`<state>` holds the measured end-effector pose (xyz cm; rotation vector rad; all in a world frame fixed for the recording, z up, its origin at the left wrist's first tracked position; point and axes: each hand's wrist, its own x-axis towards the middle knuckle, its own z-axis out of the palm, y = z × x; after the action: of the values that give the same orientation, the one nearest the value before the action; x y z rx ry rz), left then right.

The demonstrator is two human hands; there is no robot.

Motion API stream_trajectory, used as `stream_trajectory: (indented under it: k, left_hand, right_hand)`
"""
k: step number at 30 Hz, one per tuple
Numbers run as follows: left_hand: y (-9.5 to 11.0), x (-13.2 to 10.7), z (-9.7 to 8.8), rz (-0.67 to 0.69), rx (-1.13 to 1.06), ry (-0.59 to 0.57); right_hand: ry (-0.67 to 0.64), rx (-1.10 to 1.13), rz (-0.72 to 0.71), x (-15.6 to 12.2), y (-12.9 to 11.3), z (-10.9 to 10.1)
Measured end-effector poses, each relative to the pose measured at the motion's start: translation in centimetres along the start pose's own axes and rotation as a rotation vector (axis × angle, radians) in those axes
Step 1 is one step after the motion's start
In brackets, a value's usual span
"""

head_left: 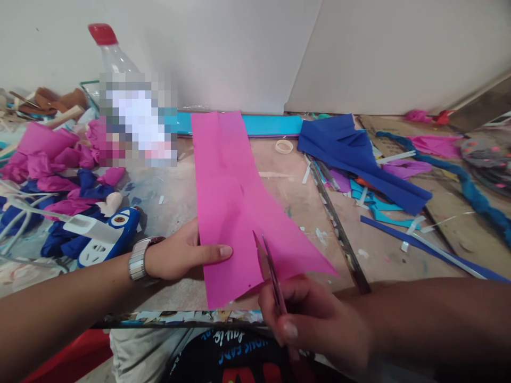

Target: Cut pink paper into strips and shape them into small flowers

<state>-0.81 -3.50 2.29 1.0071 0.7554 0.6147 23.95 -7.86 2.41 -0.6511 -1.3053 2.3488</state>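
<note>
A long pink paper sheet (229, 197) lies on the worktable, running from the near edge toward the wall. My left hand (181, 255), with a metal watch on the wrist, pinches the sheet's left edge, thumb on top. My right hand (315, 319) is closed round the handles of scissors (269, 268). Their blades point away from me and sit in a cut that runs up from the sheet's near edge. To the right of the cut, the paper spreads out into a pointed flap.
Crumpled pink and blue paper (51, 159) and a blue-and-white glue gun (106, 236) lie at the left. A plastic bottle (109, 53) stands at the back left. Blue paper sheets (355, 154), strips, a tape ring (283, 146) and a metal ruler (337, 229) lie at the right.
</note>
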Motion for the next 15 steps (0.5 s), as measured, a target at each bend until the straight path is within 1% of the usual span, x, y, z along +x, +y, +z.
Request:
stream_trajectory:
  k: [2, 4, 7, 10, 13, 15]
  left_hand:
    - [0.06, -0.06, 0.02, -0.008, -0.022, -0.027]
    - [0.1, -0.06, 0.01, 0.007, -0.01, -0.078]
    - [0.1, 0.0, -0.03, 0.024, 0.025, -0.13]
    - [0.03, 0.03, -0.15, 0.021, 0.1, -0.133]
    - [-0.06, -0.04, -0.3, 0.012, 0.202, -0.126]
    - [-0.09, -0.11, -0.35, 0.005, 0.225, -0.108]
  right_hand:
    - [0.001, -0.036, 0.013, 0.07, -0.06, 0.04]
    - [-0.016, -0.073, 0.002, 0.22, -0.11, 0.02]
    - [-0.084, -0.084, 0.007, 0.38, -0.18, -0.05]
    - [-0.131, -0.015, 0.072, 0.29, -0.19, -0.06]
    - [-0.111, 0.079, 0.12, 0.11, -0.15, -0.03]
    - [-0.116, 0.128, 0.165, 0.1, -0.11, -0.07]
